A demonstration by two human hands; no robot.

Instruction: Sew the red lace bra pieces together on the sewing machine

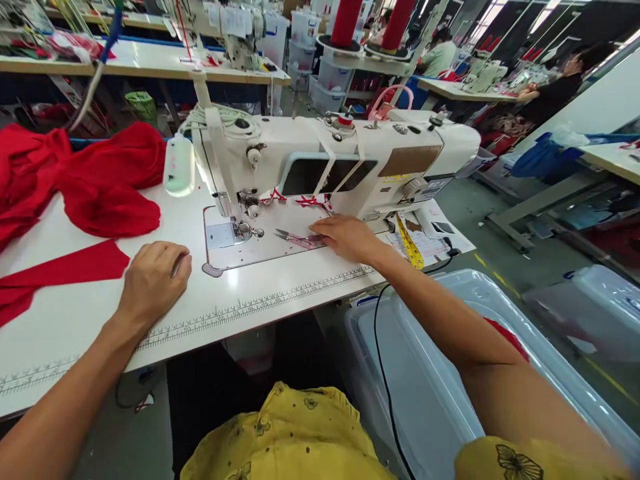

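A white sewing machine stands on a white table. My right hand lies on the machine bed with its fingers on the handles of small thread snips, whose blades point left toward the needle. My left hand rests on the table as a loose fist, fingers curled under, nothing visible in it. A flat strip of red fabric lies just left of that hand. A heap of red fabric sits at the table's far left.
A yellow measuring tape and papers lie at the table's right end. A clear plastic bin stands right of my lap. Two red thread cones rise behind the machine. Other people work at tables at the back right.
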